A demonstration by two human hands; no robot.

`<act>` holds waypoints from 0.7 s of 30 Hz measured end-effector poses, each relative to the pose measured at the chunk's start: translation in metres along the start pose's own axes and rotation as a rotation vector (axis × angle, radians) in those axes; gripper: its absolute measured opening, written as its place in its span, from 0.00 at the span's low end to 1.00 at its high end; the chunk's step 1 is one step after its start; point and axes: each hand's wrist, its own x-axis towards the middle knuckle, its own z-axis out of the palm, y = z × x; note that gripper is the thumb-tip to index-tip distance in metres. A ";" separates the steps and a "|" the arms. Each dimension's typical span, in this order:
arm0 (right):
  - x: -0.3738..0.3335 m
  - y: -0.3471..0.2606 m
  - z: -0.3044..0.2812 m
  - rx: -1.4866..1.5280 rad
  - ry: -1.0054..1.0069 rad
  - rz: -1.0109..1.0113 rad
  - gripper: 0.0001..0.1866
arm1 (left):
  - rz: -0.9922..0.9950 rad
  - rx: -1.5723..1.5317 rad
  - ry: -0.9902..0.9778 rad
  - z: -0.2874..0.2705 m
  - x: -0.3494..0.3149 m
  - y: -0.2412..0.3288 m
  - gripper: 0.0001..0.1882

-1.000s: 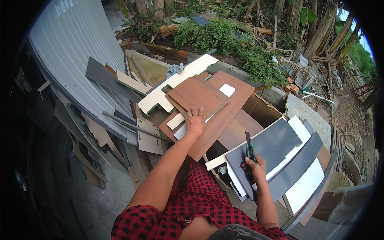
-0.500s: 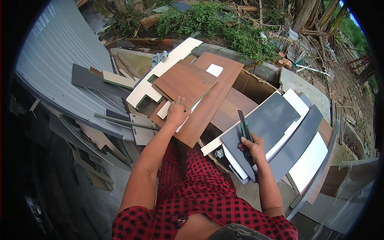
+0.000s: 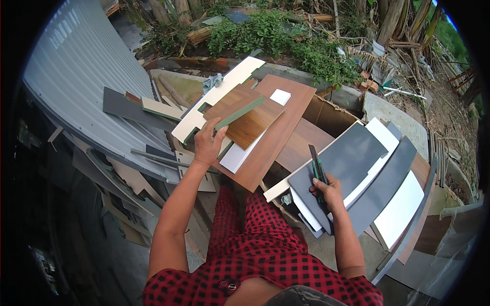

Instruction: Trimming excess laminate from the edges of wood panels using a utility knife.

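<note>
My left hand [image 3: 207, 146] is closed on the near edge of a small brown wood-grain board [image 3: 228, 103], which is tilted up so its green edge faces me. Beneath it lies another brown board [image 3: 251, 131], resting on a larger brown panel [image 3: 286, 115]. A white strip [image 3: 236, 157] and a small white block [image 3: 280, 96] lie on that large panel. In my right hand [image 3: 329, 193] is a utility knife [image 3: 318, 171] with a dark blade and a green and black handle. The knife is held over a dark grey panel [image 3: 349, 158], its blade pointing away from me.
A long cream board with cutouts [image 3: 236, 76] lies beyond the brown boards, with a grey rag [image 3: 212, 82] on it. White panels [image 3: 401, 206] and curved grey ones are stacked at right. Corrugated metal sheeting [image 3: 81, 76] stands at left. An open cardboard box [image 3: 326, 113] sits behind.
The near edge of the small brown board has come up in my left hand, baring its green edge and the board below. My right hand still holds the knife. The view has shifted slightly.
</note>
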 end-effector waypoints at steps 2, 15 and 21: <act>-0.001 0.000 0.001 -0.002 0.001 0.002 0.09 | -0.064 -0.093 0.042 -0.010 -0.003 0.012 0.15; 0.006 -0.046 0.037 0.383 -0.241 -0.060 0.18 | -0.038 -0.212 -0.012 -0.032 -0.061 0.031 0.17; 0.042 -0.059 0.089 0.699 -0.523 0.005 0.24 | -0.003 -0.213 0.006 -0.022 -0.092 0.043 0.20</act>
